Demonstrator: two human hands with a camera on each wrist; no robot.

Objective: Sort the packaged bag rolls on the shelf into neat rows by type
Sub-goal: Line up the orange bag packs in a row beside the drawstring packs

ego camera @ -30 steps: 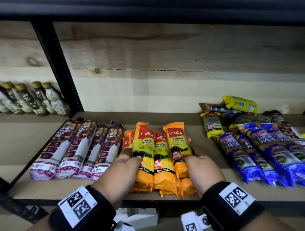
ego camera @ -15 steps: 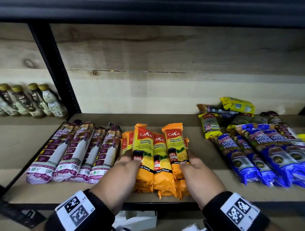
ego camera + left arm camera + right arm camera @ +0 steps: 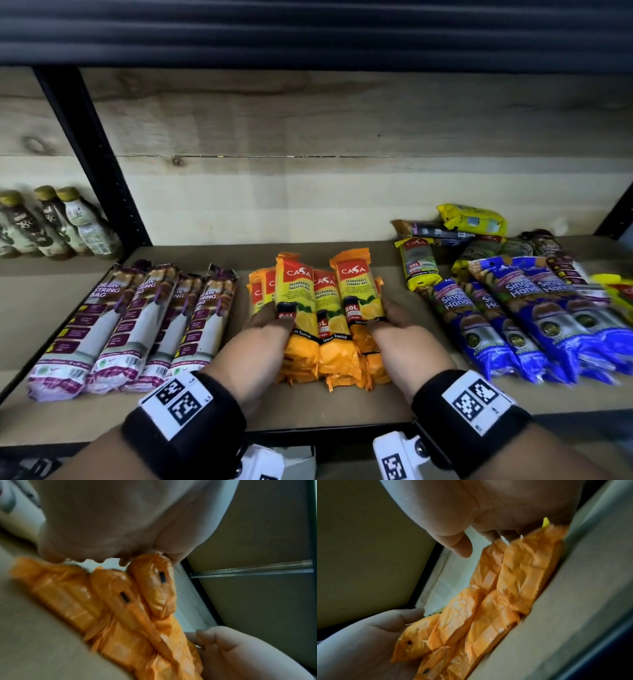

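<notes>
Several orange Casa garbage-bag packs (image 3: 318,318) lie bunched, partly stacked, in the middle of the shelf (image 3: 308,407). My left hand (image 3: 270,323) grips the bunch's left side, thumb over the outer pack. On the right side my right hand (image 3: 387,320) grips it the same way. The left wrist view shows my left hand (image 3: 120,534) against the orange packs (image 3: 111,601). In the right wrist view my right hand (image 3: 496,513) curls round the far part of the orange packs (image 3: 513,581). Purple drawstring-bag packs (image 3: 137,325) lie in a row to the left, blue single-handle packs (image 3: 534,322) to the right.
A mixed heap of yellow and dark packs (image 3: 472,236) sits at the back right. Bottles (image 3: 58,222) stand in the neighbouring bay, beyond a black upright post (image 3: 92,154). Bare shelf board shows behind the orange bunch and along the front edge.
Both hands have closed in tighter on the orange bunch, and the thumbs now lie over the outer packs. The bunch stays in about the same spot.
</notes>
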